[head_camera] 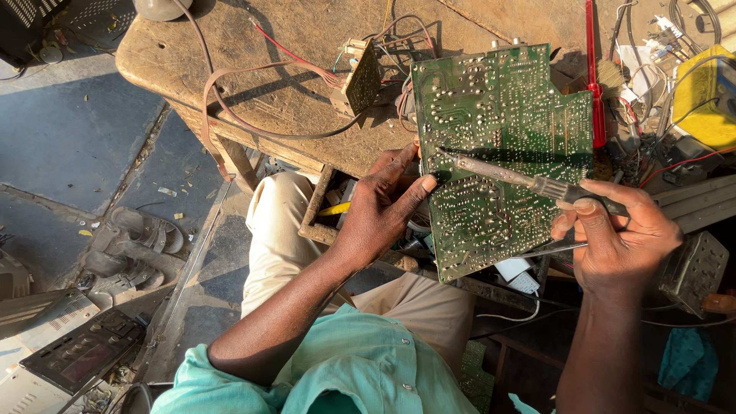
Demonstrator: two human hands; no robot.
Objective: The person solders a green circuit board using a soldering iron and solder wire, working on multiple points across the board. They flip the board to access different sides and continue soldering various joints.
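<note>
Two hands are working the green circuit board (502, 153): the left hand (381, 213) is gripping its left edge, the right hand (621, 238) is clasping a soldering iron (529, 182) laid across it. Beyond the board, a small yellowish board (362, 79) is standing on the wooden table (253, 46).

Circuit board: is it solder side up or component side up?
Solder side up: the green circuit board shows traces and solder joints; the left hand steadies its edge.

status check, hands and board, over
Left hand grips board edge. Right hand holds soldering iron, tip on board. Wires behind, nothing blocking.
</note>
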